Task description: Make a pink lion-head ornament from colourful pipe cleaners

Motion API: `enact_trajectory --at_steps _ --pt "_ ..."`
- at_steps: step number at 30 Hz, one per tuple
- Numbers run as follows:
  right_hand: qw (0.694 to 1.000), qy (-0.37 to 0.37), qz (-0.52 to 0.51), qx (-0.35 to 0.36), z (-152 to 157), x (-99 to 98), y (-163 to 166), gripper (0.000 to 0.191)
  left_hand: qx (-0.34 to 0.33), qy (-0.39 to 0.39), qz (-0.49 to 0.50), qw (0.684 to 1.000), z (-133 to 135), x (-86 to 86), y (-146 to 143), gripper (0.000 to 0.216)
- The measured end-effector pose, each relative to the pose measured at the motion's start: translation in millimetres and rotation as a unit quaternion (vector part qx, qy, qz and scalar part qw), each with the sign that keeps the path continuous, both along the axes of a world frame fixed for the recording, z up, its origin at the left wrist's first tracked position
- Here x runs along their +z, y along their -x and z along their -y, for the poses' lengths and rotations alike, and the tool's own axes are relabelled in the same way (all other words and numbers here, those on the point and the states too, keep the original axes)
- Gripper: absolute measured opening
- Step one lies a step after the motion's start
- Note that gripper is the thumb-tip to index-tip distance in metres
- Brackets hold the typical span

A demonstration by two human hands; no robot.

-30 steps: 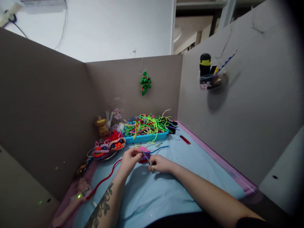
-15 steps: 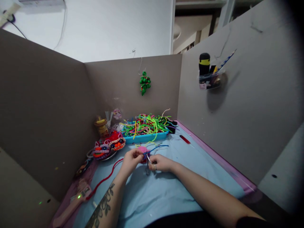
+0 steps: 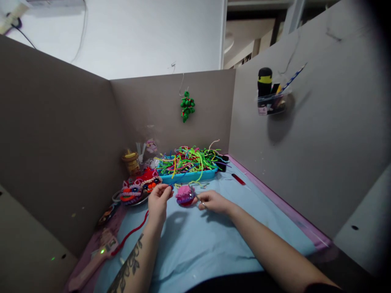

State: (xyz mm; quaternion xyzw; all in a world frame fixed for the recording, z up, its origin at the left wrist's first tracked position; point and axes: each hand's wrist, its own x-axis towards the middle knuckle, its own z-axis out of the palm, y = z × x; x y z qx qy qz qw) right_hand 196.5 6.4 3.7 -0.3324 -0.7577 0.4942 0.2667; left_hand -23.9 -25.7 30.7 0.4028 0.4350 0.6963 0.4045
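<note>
My left hand (image 3: 159, 199) is closed in a pinch on a blue pipe cleaner (image 3: 185, 174), whose free length reaches up and right in front of the tray. My right hand (image 3: 212, 201) is shut on a small pair of metal scissors (image 3: 199, 199), their tips pointing up and left. Between my hands is a fuzzy pink, purple and red pipe-cleaner piece (image 3: 185, 195), close against the scissor tips. My left fingers are apart from it. Whether the right fingertips also touch it I cannot tell.
Behind my hands stands a blue tray (image 3: 189, 177) heaped with coloured pipe cleaners. Finished fuzzy pieces (image 3: 137, 189) lie on a plate at left. A pink glue gun (image 3: 105, 250) with a red cord (image 3: 134, 231) rests front left. A red strip (image 3: 238, 179) lies at right.
My left hand has moved left and up, away from the fuzzy piece, taking the blue pipe cleaner along. The right hand with the scissors has shifted slightly right and up.
</note>
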Motion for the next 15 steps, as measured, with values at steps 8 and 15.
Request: enact_trajectory --at_steps 8,15 --pt "0.93 -0.228 0.165 -0.236 -30 2.8 -45 0.025 -0.009 0.003 -0.028 1.0 4 1.4 -5 0.03" --pt "0.852 -0.133 0.384 -0.33 -39 -10.2 -58 0.023 -0.023 0.003 -0.041 0.999 5 2.6 -6 0.03"
